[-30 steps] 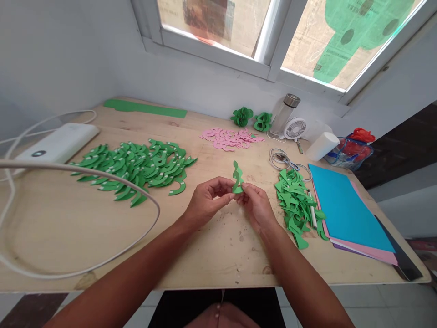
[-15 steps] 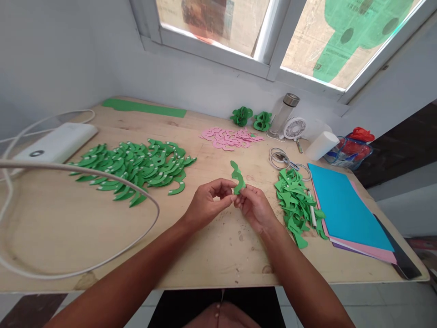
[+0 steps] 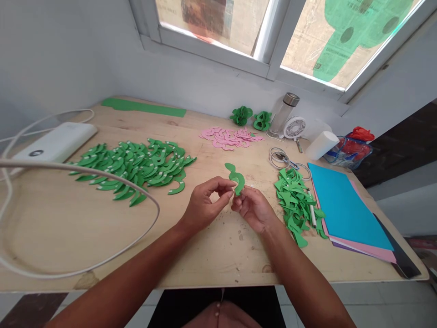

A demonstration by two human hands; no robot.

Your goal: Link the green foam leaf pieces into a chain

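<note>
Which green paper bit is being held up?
The curly green piece held in the right hand, above the table. The cutouts in the left pile and right pile lie on the table.

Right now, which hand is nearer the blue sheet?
Right. The right hand is to the left of the blue sheet, the green scrap pile between them. The left hand is farther left, beyond the right hand.
</note>
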